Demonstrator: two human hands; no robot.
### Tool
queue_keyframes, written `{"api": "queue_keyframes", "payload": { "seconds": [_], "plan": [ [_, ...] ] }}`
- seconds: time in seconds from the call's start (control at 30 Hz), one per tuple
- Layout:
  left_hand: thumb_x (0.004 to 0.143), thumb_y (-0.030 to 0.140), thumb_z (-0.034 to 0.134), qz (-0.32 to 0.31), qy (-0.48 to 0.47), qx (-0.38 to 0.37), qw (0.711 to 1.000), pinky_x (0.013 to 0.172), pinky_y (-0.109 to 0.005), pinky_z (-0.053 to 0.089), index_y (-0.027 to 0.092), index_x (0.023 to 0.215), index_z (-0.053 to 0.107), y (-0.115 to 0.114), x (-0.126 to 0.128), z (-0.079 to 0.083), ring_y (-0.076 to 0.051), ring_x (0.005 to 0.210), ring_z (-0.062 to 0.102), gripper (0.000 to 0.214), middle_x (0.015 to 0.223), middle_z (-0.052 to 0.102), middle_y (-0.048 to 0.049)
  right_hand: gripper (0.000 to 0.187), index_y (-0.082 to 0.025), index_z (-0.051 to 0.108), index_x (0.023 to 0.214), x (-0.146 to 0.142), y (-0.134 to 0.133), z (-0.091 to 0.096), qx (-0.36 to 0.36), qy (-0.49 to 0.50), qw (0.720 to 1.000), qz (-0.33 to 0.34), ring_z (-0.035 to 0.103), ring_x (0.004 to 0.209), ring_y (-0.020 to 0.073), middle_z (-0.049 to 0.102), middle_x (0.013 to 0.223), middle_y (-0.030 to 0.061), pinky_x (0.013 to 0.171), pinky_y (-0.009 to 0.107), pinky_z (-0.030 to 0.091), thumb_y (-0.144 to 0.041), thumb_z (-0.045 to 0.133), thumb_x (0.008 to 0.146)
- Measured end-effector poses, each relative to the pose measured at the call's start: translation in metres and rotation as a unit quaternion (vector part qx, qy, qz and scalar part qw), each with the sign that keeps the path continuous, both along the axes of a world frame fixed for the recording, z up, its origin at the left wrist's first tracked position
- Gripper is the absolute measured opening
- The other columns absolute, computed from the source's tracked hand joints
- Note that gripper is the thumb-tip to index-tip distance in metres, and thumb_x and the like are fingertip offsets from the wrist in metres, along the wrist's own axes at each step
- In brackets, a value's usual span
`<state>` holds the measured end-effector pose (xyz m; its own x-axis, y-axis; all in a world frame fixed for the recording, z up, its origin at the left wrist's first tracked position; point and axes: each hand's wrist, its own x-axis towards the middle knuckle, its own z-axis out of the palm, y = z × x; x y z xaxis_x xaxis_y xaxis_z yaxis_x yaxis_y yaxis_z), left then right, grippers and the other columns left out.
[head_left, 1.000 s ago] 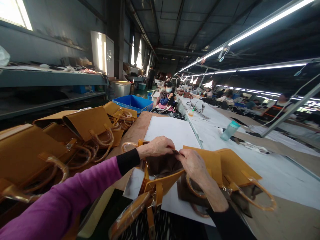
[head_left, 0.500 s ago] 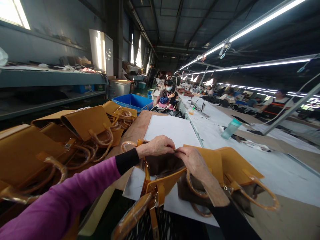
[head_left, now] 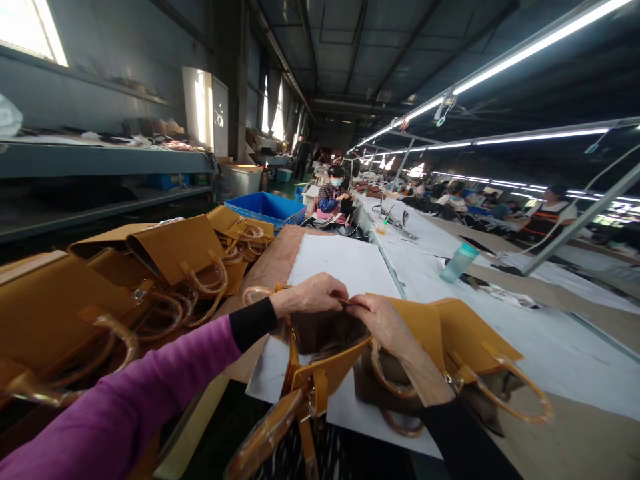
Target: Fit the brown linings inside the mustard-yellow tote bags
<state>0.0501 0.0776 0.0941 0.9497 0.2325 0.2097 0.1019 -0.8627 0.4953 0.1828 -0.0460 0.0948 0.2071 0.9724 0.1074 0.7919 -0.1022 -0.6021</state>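
Note:
A mustard-yellow handbag (head_left: 450, 333) with a brown lining lies open on a white sheet (head_left: 345, 263) in front of me. My left hand (head_left: 313, 293) is closed in a pinch on the far rim of the bag's opening. My right hand (head_left: 387, 323) is closed on the same rim just to the right, its fingertips meeting those of the left hand. The brown lining (head_left: 325, 330) shows below both hands. The bag's wrapped handles (head_left: 520, 393) hang toward me and to the right.
Several more yellow handbags (head_left: 170, 250) are piled at the left. A teal bottle (head_left: 457, 261) stands on the long table (head_left: 560, 347). A blue bin (head_left: 265, 205) sits farther back. A seated person (head_left: 333, 193) and other workers are along the tables behind.
Both hands stay pinched on the bag's rim; the right fingertips have crept slightly left toward the left hand. The view has shifted a little.

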Motion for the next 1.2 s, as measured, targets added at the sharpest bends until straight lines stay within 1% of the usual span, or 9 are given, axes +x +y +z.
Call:
{"api": "queue_keyframes", "payload": {
  "seconds": [0.07,0.17,0.33,0.47,0.57,0.77,0.93,1.1,1.2],
  "plan": [
    [0.069,0.019,0.064,0.0,0.001,0.043,0.999,0.066,-0.021,0.037,0.015,0.099,0.064,0.003,-0.012,0.001,-0.015,0.078,0.054,0.03,0.089,0.065,-0.0025,0.021,-0.019,0.063,0.069,-0.001,0.0,0.002,-0.009,-0.004,1.0,-0.001,0.051,0.066,0.0153,0.058,0.063,-0.0014,0.062,0.026,0.033,-0.03,0.046,0.075],
    [0.066,0.029,0.07,0.043,-0.002,0.067,0.997,0.066,-0.023,0.037,0.016,0.102,0.061,0.008,-0.032,-0.001,-0.017,0.08,0.054,0.039,0.093,0.064,-0.0041,0.021,-0.02,0.062,0.069,-0.003,-0.002,0.004,-0.013,-0.013,1.0,-0.005,0.052,0.068,0.0158,0.059,0.065,-0.0013,0.065,0.026,0.035,-0.031,0.045,0.076],
    [0.066,0.035,0.071,0.058,-0.01,-0.038,0.998,0.058,-0.02,0.035,0.015,0.087,0.064,0.013,-0.049,-0.002,-0.012,0.066,0.05,0.03,0.074,0.06,0.0011,0.021,-0.02,0.062,0.07,0.001,-0.001,0.001,-0.02,-0.015,1.0,-0.003,0.053,0.07,0.0165,0.061,0.067,-0.0008,0.067,0.027,0.037,-0.033,0.046,0.076],
    [0.071,0.036,0.065,0.038,-0.006,-0.12,0.992,0.061,-0.019,0.037,0.013,0.086,0.067,0.017,-0.047,0.001,-0.011,0.068,0.051,0.027,0.073,0.062,0.0006,0.02,-0.019,0.061,0.069,0.004,0.0,0.0,-0.021,-0.01,1.0,0.01,0.053,0.071,0.0165,0.061,0.069,-0.0002,0.069,0.026,0.037,-0.032,0.047,0.076],
    [0.079,0.034,0.055,0.024,0.002,-0.145,0.989,0.063,-0.018,0.037,0.012,0.087,0.069,0.021,-0.044,0.0,-0.01,0.068,0.051,0.027,0.074,0.064,-0.0003,0.02,-0.019,0.061,0.069,0.003,0.001,0.002,-0.023,-0.01,1.0,0.011,0.053,0.071,0.0163,0.062,0.07,0.0002,0.069,0.026,0.038,-0.032,0.047,0.075],
    [0.081,0.032,0.05,0.007,0.015,-0.135,0.991,0.05,-0.017,0.03,0.008,0.077,0.069,0.028,-0.035,-0.004,-0.007,0.054,0.039,0.03,0.058,0.053,0.0018,0.024,-0.018,0.061,0.065,0.001,0.003,0.005,-0.026,-0.011,1.0,0.003,0.05,0.066,0.0147,0.06,0.066,-0.0005,0.064,0.025,0.036,-0.034,0.046,0.077],
    [0.08,0.027,0.048,-0.001,0.03,-0.109,0.994,0.045,-0.017,0.025,0.008,0.075,0.069,0.03,-0.029,-0.003,-0.006,0.051,0.034,0.028,0.053,0.048,0.0028,0.029,-0.018,0.055,0.058,-0.002,0.009,0.006,-0.042,-0.04,0.998,-0.023,0.043,0.058,0.012,0.049,0.055,-0.0033,0.056,0.024,0.031,-0.039,0.047,0.077],
    [0.077,0.023,0.048,-0.003,0.024,-0.114,0.993,0.044,-0.017,0.024,0.008,0.07,0.067,0.034,-0.024,-0.004,-0.006,0.05,0.033,0.025,0.052,0.045,0.0034,0.027,-0.018,0.06,0.067,-0.001,0.02,0.003,-0.042,0.03,0.998,0.018,0.043,0.059,0.012,0.051,0.059,-0.003,0.055,0.023,0.031,-0.036,0.043,0.078],
    [0.075,0.025,0.048,-0.013,0.038,-0.137,0.99,0.044,-0.018,0.024,0.009,0.067,0.064,0.037,-0.022,-0.004,-0.006,0.048,0.032,0.024,0.051,0.042,0.0039,0.028,-0.018,0.057,0.06,0.002,0.026,0.003,-0.062,0.035,0.997,0.029,0.039,0.056,0.0111,0.045,0.054,-0.004,0.053,0.023,0.029,-0.036,0.044,0.077]
  ]
}}
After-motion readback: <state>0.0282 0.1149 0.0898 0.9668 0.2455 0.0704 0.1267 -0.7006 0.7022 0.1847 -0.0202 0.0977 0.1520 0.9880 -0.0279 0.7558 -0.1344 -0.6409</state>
